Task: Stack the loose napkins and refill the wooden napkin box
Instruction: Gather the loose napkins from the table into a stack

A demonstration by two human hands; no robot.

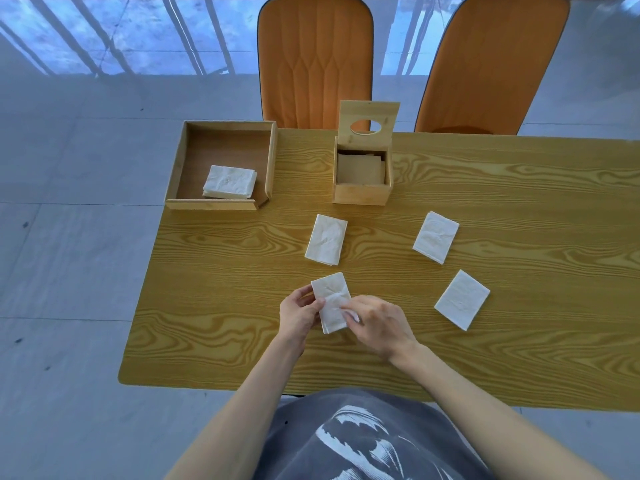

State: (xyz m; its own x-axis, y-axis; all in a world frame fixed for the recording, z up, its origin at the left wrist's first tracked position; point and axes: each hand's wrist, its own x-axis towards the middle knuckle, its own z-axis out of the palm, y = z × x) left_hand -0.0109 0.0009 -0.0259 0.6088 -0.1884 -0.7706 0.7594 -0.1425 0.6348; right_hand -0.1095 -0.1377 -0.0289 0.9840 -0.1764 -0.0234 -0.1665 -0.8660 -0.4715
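A folded white napkin (331,296) lies near the table's front, held from both sides. My left hand (298,315) pinches its left edge and my right hand (379,323) presses its right side. Three more loose napkins lie flat: one (326,240) just beyond my hands, one (436,236) further right, one (462,299) at the near right. The wooden napkin box (362,194) stands behind them with its lid (369,112) tipped up, an oval slot in it. Some napkins lie inside the box in shadow.
A wooden tray (180,161) at the table's back left corner holds a small stack of napkins (230,182). Two orange chairs (315,60) (491,64) stand behind the wooden table (519,202). The table's left edge drops to a tiled floor.
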